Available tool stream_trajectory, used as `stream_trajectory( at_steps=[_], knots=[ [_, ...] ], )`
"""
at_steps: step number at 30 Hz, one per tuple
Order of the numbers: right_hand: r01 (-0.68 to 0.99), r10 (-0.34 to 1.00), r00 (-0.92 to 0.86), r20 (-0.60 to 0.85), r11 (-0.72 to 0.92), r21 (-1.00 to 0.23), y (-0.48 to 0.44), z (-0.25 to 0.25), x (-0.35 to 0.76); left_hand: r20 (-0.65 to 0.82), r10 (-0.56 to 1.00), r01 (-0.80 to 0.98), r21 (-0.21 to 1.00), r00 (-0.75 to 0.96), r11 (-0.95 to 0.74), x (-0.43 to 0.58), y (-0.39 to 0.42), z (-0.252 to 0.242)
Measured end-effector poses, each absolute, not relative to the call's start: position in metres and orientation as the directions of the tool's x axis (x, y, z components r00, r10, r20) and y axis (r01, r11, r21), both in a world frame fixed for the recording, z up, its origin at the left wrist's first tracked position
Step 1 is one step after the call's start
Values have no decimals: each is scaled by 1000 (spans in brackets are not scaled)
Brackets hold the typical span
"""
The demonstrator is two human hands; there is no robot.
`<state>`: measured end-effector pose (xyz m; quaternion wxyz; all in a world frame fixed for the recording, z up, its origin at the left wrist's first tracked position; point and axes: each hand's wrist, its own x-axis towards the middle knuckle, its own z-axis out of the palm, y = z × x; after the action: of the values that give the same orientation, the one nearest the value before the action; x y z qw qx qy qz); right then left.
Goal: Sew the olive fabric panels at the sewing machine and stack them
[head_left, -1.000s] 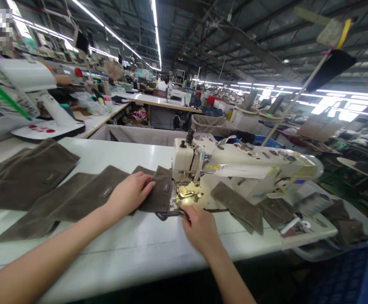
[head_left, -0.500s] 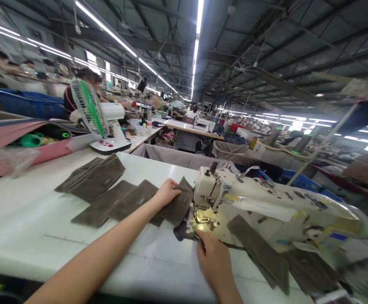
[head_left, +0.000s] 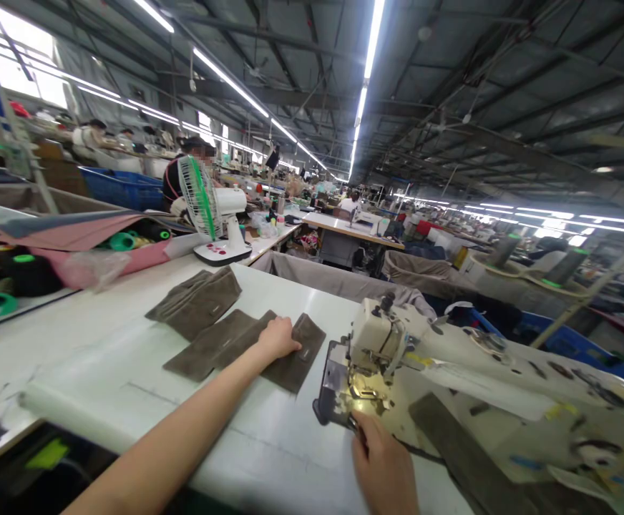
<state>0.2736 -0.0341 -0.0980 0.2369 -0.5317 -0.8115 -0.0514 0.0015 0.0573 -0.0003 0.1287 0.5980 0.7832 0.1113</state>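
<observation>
My left hand lies flat, fingers together, on a brown suede-like fabric piece with a small label, left of the sewing machine. Two more brown pieces overlap beside it, and a stack of them lies farther left. My right hand rests at the front of the lit needle plate, fingertips pinched on something small and dark I cannot make out. A long brown strip lies right of it on the machine bed.
A white desk fan stands at the table's far edge. Pink fabric and green thread cones lie at left. A grey cloth bin hangs behind the table. Other people work at distant tables.
The camera has swung left and upward. My left hand slid the top brown piece left, away from the machine head. My right hand stays at the needle plate.
</observation>
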Motion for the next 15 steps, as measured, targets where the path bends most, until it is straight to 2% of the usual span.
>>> stream_trajectory(
  at_steps=[10, 12, 15],
  knots=[
    [871, 816, -349, 460, 463, -161, -30, -109, 278, 74, 985, 838, 537, -155, 92, -1, 39, 6],
    [863, 801, -355, 482, 479, -160, -29, -113, 279, 81, 980, 840, 532, -179, 109, -19, 34, 15],
    [854, 776, -358, 519, 497, -153, -27, -121, 282, 56, 961, 864, 456, -269, 215, -47, 25, 21]
  ],
)
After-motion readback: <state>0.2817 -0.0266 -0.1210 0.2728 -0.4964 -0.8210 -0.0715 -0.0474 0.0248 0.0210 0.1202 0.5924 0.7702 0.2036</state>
